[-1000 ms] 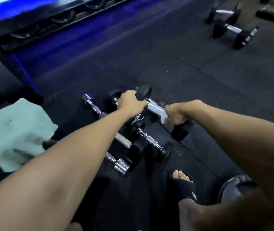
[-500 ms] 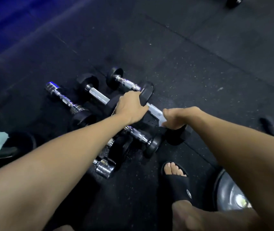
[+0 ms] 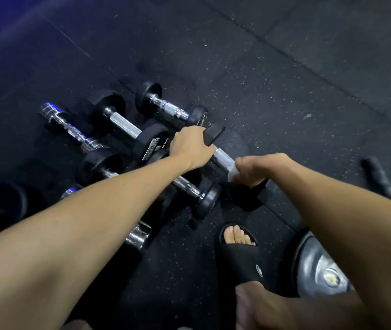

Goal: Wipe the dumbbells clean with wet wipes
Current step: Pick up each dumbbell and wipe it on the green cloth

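A black hex dumbbell with a chrome handle [image 3: 221, 157] lies on the rubber floor in front of me. My left hand [image 3: 189, 145] grips its far black head [image 3: 214, 133]. My right hand [image 3: 258, 170] holds a white wet wipe [image 3: 233, 172] wrapped on the handle close to the near head [image 3: 264, 191]. Several other dumbbells lie in a cluster to the left: a small one [image 3: 165, 109] at the back, a larger one [image 3: 123, 125] beside it, and one [image 3: 189, 186] partly under my left forearm.
Two chrome-ended bars [image 3: 68, 127] [image 3: 138, 236] lie left of the cluster. My foot in a black slide sandal [image 3: 239, 248] stands near the dumbbell. A round weight plate [image 3: 315, 265] sits at lower right, another dark plate [image 3: 1, 203] at far left.
My view has tilted down and right, so the rack, the far dumbbells and the green cloth have left the frame. Both hands stay on the same dumbbell, the right hand a little nearer the near head.
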